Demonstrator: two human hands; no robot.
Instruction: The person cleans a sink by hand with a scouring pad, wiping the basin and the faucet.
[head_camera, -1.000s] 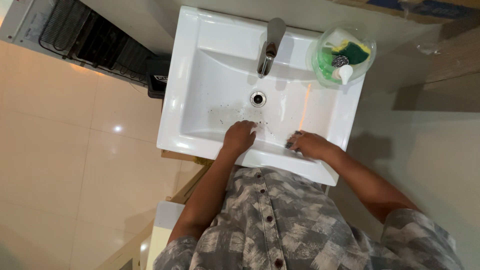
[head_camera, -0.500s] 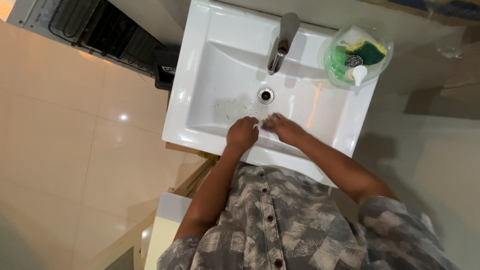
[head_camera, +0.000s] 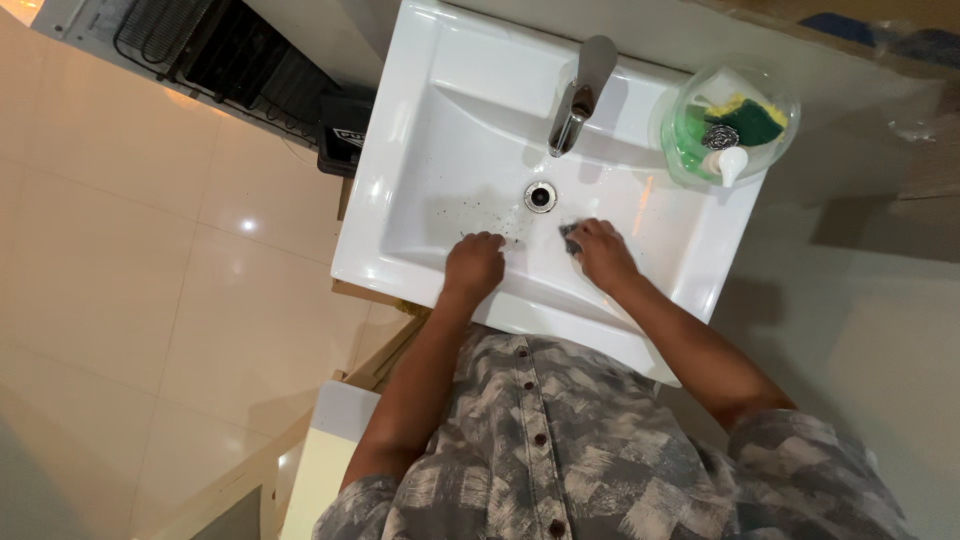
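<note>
Item: dark scrubbing pad (head_camera: 571, 240), small, pressed to the wet floor of the white sink (head_camera: 420, 150), just near and right of the drain (head_camera: 541, 196). Right hand (head_camera: 604, 252) was closed over it, fingers bearing down. Left hand (head_camera: 474, 264) lay loosely curled on the basin, holding nothing that could be seen, among dark specks (head_camera: 480, 212). Pad judged light, soft, probably slick when wet; best gripped across its top. Faucet (head_camera: 578, 96) far; bowl of cleaning supplies (head_camera: 728, 122) far right.

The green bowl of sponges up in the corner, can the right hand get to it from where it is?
Probably yes. The right hand is in the sink, below the green bowl, and only bare white basin lies between. The faucet stands off to the side.
</note>
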